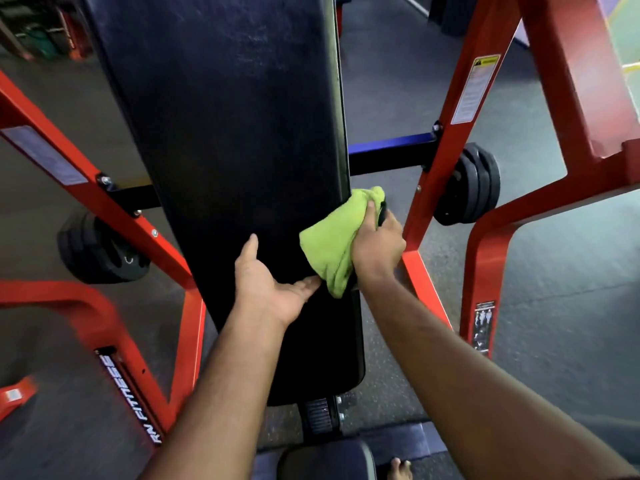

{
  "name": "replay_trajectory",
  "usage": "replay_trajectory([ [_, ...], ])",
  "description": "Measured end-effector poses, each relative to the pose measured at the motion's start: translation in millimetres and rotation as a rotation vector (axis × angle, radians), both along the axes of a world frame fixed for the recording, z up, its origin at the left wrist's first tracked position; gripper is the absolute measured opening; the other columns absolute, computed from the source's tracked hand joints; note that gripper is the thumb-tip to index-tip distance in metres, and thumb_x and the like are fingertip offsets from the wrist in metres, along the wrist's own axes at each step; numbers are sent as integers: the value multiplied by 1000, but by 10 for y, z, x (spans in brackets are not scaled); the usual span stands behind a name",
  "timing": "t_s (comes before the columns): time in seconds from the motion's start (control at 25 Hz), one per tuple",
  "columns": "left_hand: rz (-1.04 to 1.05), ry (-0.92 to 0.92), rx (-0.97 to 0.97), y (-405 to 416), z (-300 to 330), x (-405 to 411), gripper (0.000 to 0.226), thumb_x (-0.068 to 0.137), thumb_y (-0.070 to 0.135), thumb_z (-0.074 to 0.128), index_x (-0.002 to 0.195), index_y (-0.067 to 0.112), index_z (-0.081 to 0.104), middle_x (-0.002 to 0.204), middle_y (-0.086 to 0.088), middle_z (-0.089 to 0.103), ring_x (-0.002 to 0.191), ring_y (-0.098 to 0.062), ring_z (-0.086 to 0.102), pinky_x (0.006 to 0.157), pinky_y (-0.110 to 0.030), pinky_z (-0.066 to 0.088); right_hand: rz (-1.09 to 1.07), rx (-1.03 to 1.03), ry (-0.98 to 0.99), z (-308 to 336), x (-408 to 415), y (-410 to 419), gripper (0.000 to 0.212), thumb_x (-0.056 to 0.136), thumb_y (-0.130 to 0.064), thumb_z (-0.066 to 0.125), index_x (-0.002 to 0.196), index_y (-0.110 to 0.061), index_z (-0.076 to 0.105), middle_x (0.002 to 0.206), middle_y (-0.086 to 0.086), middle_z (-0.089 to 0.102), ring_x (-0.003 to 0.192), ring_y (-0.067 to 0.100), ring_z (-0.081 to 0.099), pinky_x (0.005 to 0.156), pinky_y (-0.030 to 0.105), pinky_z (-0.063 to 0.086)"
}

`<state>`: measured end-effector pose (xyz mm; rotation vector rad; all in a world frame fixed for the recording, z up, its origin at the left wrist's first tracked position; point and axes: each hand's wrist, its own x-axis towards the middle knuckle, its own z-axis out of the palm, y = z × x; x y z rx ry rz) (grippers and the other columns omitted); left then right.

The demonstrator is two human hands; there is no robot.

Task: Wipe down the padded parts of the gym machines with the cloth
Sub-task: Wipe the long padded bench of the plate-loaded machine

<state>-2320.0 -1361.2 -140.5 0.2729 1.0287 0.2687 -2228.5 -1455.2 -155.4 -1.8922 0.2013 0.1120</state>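
A long black padded bench back runs up the middle of the head view, between red frame posts. A bunched lime-green cloth lies against the pad's right edge. My right hand grips the cloth, thumb on top of it, and holds it to that edge. My left hand rests flat on the pad just left of the cloth, fingers straight, thumb pointing toward the cloth. A second, shorter black pad section continues below my hands.
Red steel frame posts stand close on both sides of the bench. Black weight plates hang at the right and others at the left. A blue crossbar passes behind the pad. Dark rubber floor surrounds the machine.
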Motion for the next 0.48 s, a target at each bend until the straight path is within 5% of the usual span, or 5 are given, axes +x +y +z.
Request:
replay_trajectory([
  [0.16,-83,2,191,91,393,97,65,91,42,64,148,25,38,158,-19,27,131,-54,44,113,-56,36,40,43,36,535,542,188,45,99,-48,49,127,-13,59,128,15,62,119,35,58,88,29,41],
  [0.24,-86,62,415,56,563,190,28,88,36,68,113,26,59,131,-6,49,121,-39,50,102,-50,45,93,30,-97,583,475,198,43,100,-49,48,125,-16,61,125,13,64,118,33,58,84,28,37],
  [0.32,-69,133,798,-22,734,252,19,86,30,71,101,23,61,115,0,53,100,-17,54,88,-36,49,120,16,-245,325,189,98,40,99,-50,48,120,-19,63,118,9,69,114,32,60,82,27,36],
  [0.48,-168,325,1983,261,901,440,59,83,32,67,138,18,55,153,-16,32,139,-33,33,115,-47,35,123,31,-226,477,498,243,41,98,-50,48,114,-16,66,113,12,70,110,35,62,90,37,48],
])
